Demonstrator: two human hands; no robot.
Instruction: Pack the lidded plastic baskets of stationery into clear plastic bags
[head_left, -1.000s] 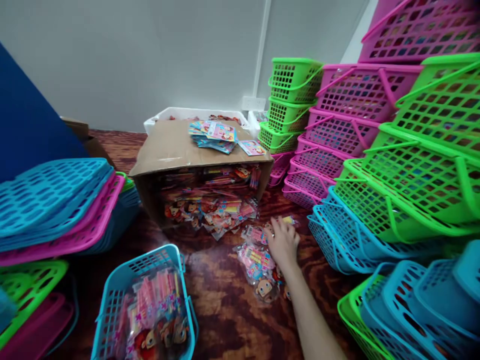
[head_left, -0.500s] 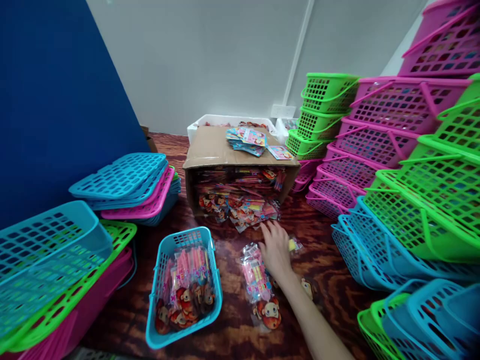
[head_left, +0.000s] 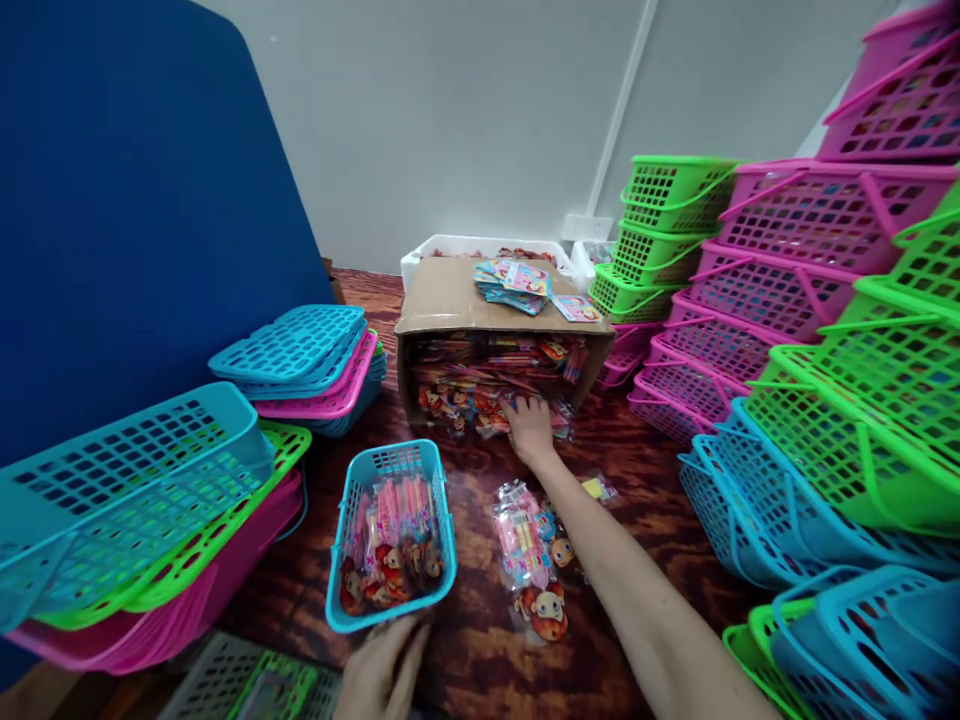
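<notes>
My right hand (head_left: 529, 428) reaches far forward to the mouth of a cardboard box (head_left: 450, 298) lying on its side. Its fingers rest on the toy packets (head_left: 480, 385) spilling from the box; I cannot make out whether they grip one. My left hand (head_left: 382, 670) touches the near rim of a small blue basket (head_left: 390, 465) that holds several pink toy packets. Its fingers are curled lightly against the rim. Loose toy packets (head_left: 529, 555) with cartoon faces lie on the table to the right of the basket, under my right forearm.
Stacks of green (head_left: 660, 235), pink (head_left: 787, 240) and blue baskets (head_left: 757, 500) line the right side. Stacked basket lids (head_left: 300, 355) and more baskets (head_left: 127, 500) sit at the left. A blue panel (head_left: 135, 200) stands behind them. Cards (head_left: 517, 282) lie on the box top.
My right hand has moved forward from the loose packets to the box mouth. My left hand has come into view at the blue basket. The view has shifted left.
</notes>
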